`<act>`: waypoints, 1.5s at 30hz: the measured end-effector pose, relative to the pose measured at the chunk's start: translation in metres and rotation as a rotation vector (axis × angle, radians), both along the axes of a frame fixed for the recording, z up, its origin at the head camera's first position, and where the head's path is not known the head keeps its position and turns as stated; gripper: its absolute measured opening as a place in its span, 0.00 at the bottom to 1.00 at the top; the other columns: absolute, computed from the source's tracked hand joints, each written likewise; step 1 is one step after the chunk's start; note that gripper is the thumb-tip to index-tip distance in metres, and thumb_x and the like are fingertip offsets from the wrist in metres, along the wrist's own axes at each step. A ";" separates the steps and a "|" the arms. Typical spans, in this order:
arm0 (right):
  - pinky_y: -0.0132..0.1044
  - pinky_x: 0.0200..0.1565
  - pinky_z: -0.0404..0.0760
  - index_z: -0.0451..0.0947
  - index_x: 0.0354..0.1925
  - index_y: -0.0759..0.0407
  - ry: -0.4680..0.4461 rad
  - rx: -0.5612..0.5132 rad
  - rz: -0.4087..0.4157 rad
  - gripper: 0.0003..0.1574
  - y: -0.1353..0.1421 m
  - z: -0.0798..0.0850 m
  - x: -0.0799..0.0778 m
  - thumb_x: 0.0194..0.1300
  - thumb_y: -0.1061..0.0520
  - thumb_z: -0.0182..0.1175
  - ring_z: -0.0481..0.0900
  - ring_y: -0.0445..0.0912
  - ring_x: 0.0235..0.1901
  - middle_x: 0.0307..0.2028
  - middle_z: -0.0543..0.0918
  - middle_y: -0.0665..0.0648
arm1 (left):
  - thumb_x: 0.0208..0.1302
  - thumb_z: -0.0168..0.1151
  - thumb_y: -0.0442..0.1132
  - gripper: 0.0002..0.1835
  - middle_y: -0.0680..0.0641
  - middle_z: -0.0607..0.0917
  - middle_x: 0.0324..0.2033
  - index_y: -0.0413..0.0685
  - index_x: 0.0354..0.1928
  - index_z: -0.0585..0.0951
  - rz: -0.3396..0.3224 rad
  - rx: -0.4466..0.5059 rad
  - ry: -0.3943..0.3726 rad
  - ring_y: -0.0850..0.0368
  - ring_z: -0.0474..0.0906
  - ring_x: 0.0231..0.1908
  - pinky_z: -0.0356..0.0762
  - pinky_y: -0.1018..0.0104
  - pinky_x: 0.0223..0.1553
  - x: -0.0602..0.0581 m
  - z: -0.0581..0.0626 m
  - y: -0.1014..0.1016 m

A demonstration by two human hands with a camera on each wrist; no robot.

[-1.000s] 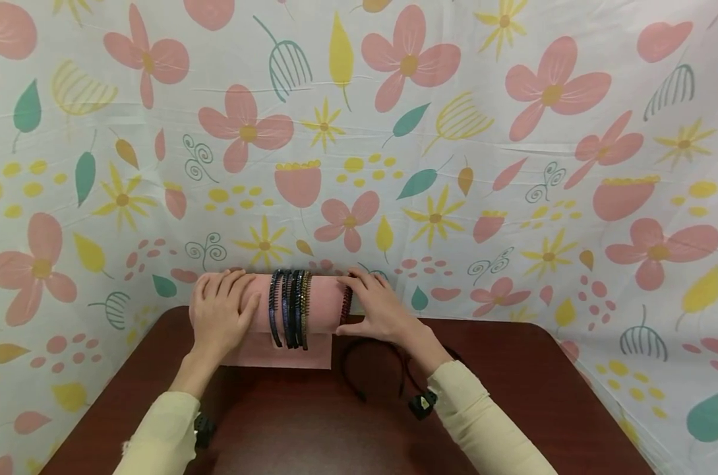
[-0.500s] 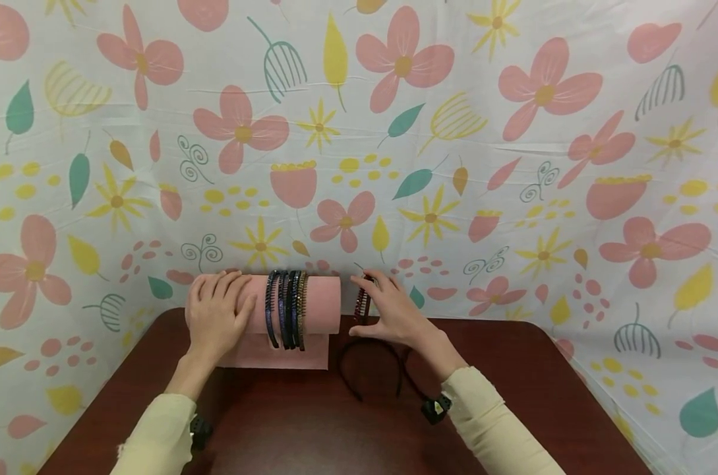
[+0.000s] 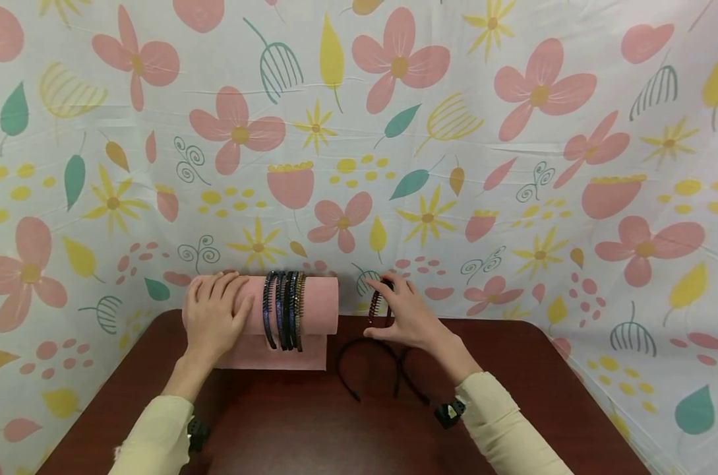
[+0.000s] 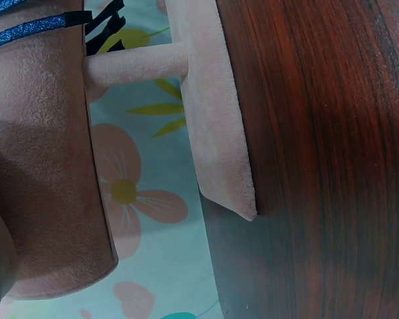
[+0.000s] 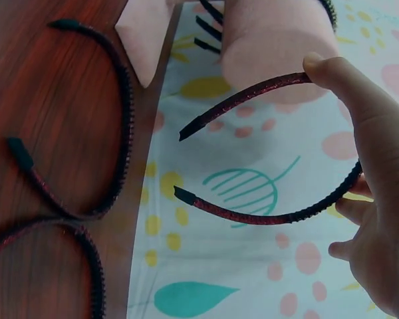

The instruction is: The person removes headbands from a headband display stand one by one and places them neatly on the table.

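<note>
A pink fabric-covered headband stand [image 3: 322, 305], a horizontal roll on a post and base, sits on the left half of the table. My left hand [image 3: 213, 315] holds the roll's left end, fingers over the top and thumb in front. Several glittery blue, black and gold headbands [image 3: 283, 313] encircle the middle of the roll. Right of the stand, my right hand [image 3: 417, 320] grips a dark red toothed headband [image 5: 243, 216] between thumb and fingers. Its two tips point toward the table side in the right wrist view, apart from the roll.
Two dark headbands [image 3: 347, 376] lie on the brown table [image 3: 287, 429], overlapping, below my right hand; the right wrist view shows one headband [image 5: 125, 119] whole. A flower-printed white cloth [image 3: 359, 99] hangs behind the table's back edge.
My right hand has drawn the dark red headband off the roll's right end and carried it further right. The left hand keeps its hold on the stand.
</note>
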State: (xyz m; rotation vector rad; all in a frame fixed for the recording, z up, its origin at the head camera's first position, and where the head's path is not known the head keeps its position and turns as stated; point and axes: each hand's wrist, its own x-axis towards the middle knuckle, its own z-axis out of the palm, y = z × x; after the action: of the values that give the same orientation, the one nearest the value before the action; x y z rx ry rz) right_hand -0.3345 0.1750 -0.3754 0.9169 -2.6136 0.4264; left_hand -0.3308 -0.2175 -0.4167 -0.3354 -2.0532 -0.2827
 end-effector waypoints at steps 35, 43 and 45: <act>0.60 0.50 0.77 0.55 0.76 0.36 0.006 0.055 -0.135 0.58 0.081 -0.025 0.012 0.54 0.25 0.65 0.71 0.63 0.58 0.70 0.60 0.62 | 0.69 0.46 0.58 0.27 0.42 0.81 0.55 0.49 0.55 0.82 -0.014 0.011 -0.011 0.41 0.72 0.59 0.56 0.40 0.68 -0.001 -0.001 0.000; 0.64 0.50 0.73 0.57 0.76 0.38 0.019 0.065 -0.158 0.58 0.105 -0.031 0.016 0.53 0.28 0.68 0.69 0.61 0.59 0.67 0.64 0.60 | 0.69 0.45 0.57 0.26 0.42 0.81 0.56 0.48 0.56 0.81 -0.006 0.005 -0.030 0.41 0.71 0.60 0.57 0.39 0.68 0.001 0.000 0.000; 0.66 0.51 0.73 0.56 0.76 0.37 0.023 0.079 -0.175 0.59 0.110 -0.032 0.016 0.53 0.26 0.67 0.69 0.61 0.59 0.66 0.65 0.61 | 0.70 0.45 0.57 0.27 0.42 0.81 0.56 0.49 0.57 0.81 -0.003 0.004 -0.038 0.41 0.71 0.60 0.57 0.39 0.69 0.001 0.001 0.000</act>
State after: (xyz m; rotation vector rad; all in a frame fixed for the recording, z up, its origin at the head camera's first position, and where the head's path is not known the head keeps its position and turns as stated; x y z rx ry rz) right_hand -0.3180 0.2854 -0.4077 0.7036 -2.6777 0.2668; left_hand -0.3295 -0.2177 -0.4160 -0.3328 -2.0896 -0.2964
